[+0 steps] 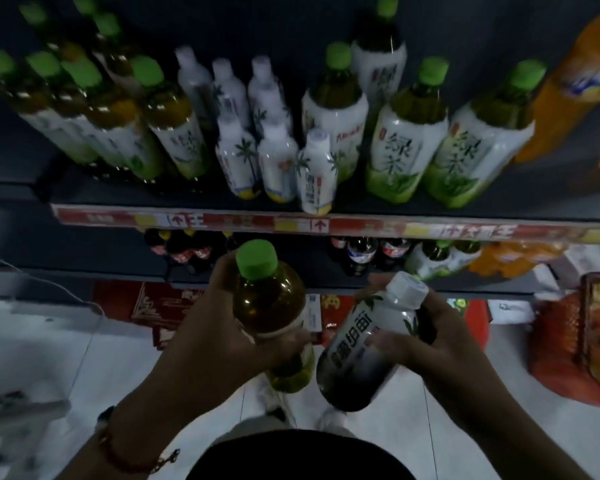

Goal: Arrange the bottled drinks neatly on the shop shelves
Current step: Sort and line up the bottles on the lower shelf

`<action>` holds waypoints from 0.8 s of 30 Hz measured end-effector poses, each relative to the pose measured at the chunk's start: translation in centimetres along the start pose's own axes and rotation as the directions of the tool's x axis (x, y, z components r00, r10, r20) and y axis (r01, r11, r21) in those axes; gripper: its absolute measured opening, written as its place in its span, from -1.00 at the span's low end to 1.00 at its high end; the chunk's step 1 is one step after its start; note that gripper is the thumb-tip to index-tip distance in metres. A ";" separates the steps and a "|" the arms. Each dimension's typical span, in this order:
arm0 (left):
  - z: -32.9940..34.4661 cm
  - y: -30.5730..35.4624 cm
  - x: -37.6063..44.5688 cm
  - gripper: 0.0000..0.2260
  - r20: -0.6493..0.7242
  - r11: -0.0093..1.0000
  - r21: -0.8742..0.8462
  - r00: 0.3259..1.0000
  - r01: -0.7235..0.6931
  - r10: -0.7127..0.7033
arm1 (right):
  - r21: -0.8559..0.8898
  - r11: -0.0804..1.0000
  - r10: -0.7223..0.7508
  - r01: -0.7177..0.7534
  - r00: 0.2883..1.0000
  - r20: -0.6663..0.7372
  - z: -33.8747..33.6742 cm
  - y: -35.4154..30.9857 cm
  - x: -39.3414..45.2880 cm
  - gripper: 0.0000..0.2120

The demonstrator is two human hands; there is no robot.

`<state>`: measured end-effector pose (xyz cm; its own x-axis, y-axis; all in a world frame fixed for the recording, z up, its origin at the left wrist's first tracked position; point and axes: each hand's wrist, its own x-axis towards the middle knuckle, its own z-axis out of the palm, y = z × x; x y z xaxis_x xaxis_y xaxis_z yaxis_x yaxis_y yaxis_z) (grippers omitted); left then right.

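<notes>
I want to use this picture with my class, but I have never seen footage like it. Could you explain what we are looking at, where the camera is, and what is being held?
There is no machine here. A person wears a camera on the head, so this single picture looks forward and down at their own two hands in front of a shop shelf.

The left hand grips a green-capped tea bottle, upright. The right hand grips a white-capped bottle, tilted.

On the shelf stand more green-capped tea bottles, a group of small white bottles in the middle, and an orange drink bottle at the far right. A lower shelf holds dark bottles. The picture is dim and blurred, so labels are hard to read.
</notes>
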<state>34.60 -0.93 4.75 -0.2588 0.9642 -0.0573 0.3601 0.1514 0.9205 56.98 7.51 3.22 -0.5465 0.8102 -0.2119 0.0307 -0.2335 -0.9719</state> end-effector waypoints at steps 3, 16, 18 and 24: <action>-2.7 0.9 1.3 -0.32 -0.102 0.997 -0.063 0.994 -0.037 0.030 | 0.029 0.998 -0.057 0.058 0.998 -0.041 1.2 -1.5 2.0 -0.58; -13.5 6.2 13.4 -0.39 -0.262 0.888 0.051 0.851 -0.458 0.454 | -0.472 0.854 -0.408 0.220 0.846 -0.344 4.9 -8.4 9.9 -0.75; -14.3 7.5 15.3 -0.43 -0.298 0.848 0.089 0.799 -0.522 0.523 | -0.517 0.828 -0.452 0.216 0.804 -0.387 4.6 -9.3 10.0 -0.77; -14.7 9.7 21.2 -0.47 -0.353 0.833 0.142 0.759 -0.534 0.547 | -0.494 0.840 -0.451 0.224 0.794 -0.408 3.9 -11.3 12.2 -0.85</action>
<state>19.40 17.82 18.15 -0.3162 0.7377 0.5964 0.5658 -0.3580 0.7428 46.71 17.96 11.98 -0.1060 0.9677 0.2287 0.3167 0.2509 -0.9148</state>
